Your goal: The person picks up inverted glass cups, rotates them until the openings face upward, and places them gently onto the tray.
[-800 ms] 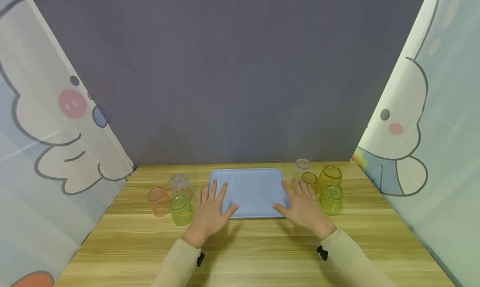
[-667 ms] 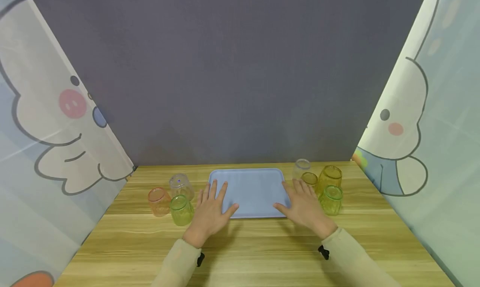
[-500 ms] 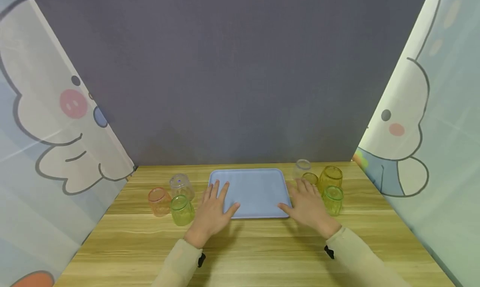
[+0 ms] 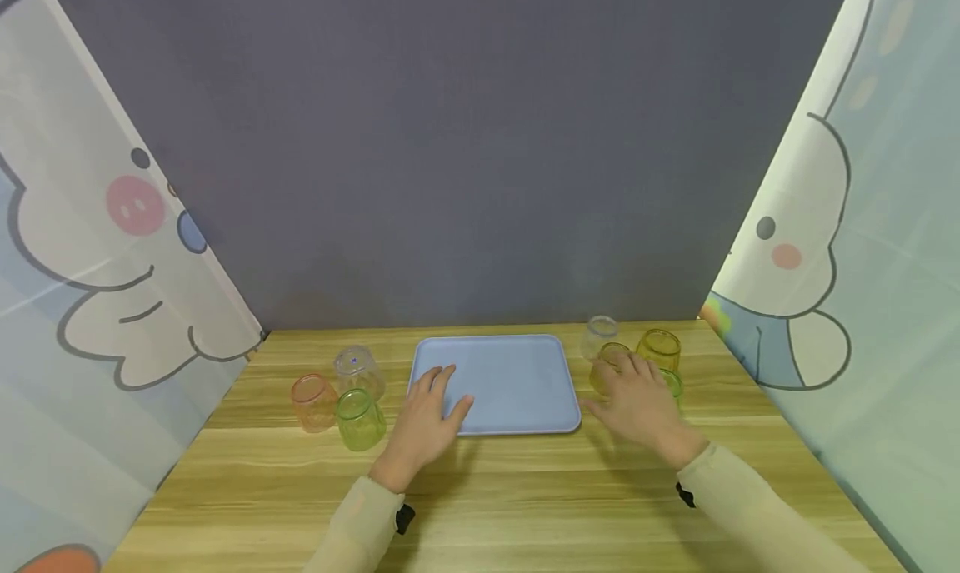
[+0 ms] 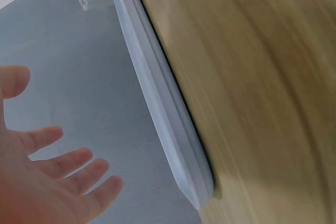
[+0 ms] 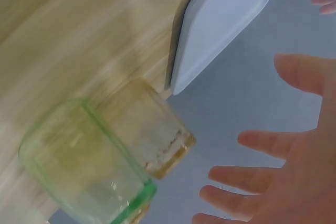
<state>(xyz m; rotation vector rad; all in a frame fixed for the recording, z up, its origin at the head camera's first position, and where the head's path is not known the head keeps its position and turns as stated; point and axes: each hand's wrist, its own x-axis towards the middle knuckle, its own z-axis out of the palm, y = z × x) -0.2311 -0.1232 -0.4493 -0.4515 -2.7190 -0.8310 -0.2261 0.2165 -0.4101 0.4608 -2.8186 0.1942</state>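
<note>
My left hand hovers over the left front corner of a light-blue tray, palm down, fingers extended and thumb apart. In the left wrist view its bent-forward fingers are clear of the tray's edge. My right hand is above the right-hand glasses, fingers spread and holding nothing. Beneath or beside it are an amber glass and a green glass, the latter mostly covered by the hand in the head view. A second amber glass and a clear glass stand just behind.
Left of the tray stand a pink glass, a clear glass and a green glass, close together. All rests on a wooden table. A grey panel rises at its back; printed curtains hang on both sides.
My right hand has moved right, off the tray's right edge and over the glasses. My left hand has shifted only slightly, its fingers less spread. Tray and glasses stay put.
</note>
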